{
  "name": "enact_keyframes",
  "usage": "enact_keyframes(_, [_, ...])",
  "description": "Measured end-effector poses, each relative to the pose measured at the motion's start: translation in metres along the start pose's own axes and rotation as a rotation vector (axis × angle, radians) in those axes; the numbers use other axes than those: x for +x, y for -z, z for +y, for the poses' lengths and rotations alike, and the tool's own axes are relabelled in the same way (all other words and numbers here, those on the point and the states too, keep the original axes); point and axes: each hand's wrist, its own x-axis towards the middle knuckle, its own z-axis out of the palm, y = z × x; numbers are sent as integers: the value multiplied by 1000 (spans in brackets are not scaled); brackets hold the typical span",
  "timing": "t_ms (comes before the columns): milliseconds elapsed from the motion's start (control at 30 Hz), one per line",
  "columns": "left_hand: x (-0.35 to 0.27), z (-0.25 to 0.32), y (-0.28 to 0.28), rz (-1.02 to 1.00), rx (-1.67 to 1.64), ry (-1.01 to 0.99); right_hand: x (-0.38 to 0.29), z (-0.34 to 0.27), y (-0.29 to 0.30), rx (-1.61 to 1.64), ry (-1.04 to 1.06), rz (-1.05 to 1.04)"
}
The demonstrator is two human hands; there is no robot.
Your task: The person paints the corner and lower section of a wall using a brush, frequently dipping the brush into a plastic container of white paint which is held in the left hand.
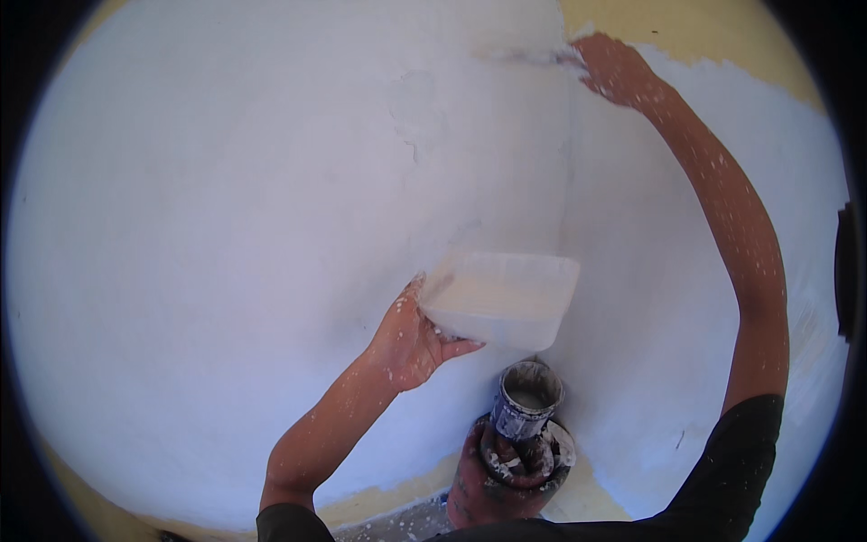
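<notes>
My left hand (420, 342) grips a translucent plastic tub (521, 332) by its left side and underneath. Off-white paint (488, 296) lies in the tub, which is held in front of the corner of two walls. High at the upper right, my right hand (609, 71) holds a paintbrush (528, 56) by its handle. Motion blurs the brush, and its bristles point left along the left wall (271, 190), close to the corner. Whether the bristles touch the wall is hard to tell. White paint specks dot both forearms.
A paint-smeared can (518, 417) stands on top of a dirty red gas cylinder (498, 498) in the corner below the tub. Yellow wall (691, 30) shows at the upper right. Paint spots mark the floor (406, 522). A dark object (844, 271) sits at the right rim.
</notes>
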Motion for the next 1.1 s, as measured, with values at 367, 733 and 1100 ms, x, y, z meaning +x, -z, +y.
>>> enact_keyframes(367, [-12, -35, 35, 54, -99, 168, -19, -68, -70, 120, 406, -574])
enact_keyframes(733, [-26, -41, 21, 121, -70, 152, 143, 32, 13, 6, 405, -244])
enact_keyframes(1100, [-39, -47, 16, 119, -76, 82, 172, 79, 77, -187, 36, -72])
